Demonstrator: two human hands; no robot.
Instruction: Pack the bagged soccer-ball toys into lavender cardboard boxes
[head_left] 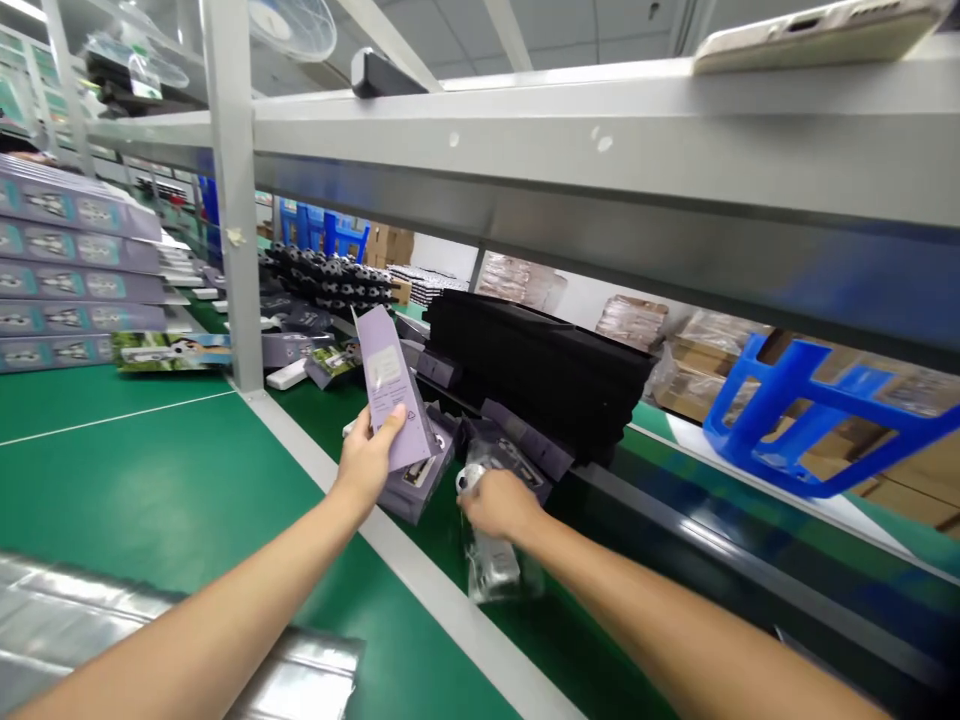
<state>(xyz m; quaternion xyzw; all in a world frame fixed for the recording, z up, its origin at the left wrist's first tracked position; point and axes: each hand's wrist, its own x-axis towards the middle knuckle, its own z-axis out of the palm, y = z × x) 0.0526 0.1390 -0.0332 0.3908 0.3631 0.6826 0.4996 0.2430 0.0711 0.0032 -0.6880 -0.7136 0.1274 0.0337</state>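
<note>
My left hand (366,465) is closed around the lower end of a flat purple box (391,375), tilted with its printed label side toward me. Behind and below it lies another purple box (421,475) with a printed picture. To the right, my right hand (501,503) is closed on a clear plastic bag (495,570). Inside the bag is something white; a round white-and-black part (470,478) shows at my fingertips. More dark and purple packages (529,445) lie just beyond my right hand, partly hidden by it.
Stacked purple printed boxes (75,270) stand at the left on the green table (150,470). Silver pouches (300,675) lie in front. A black stack (532,370) rises behind my hands. A grey metal shelf (562,150) and post (234,200) cross above; a blue stool (795,410) is at right.
</note>
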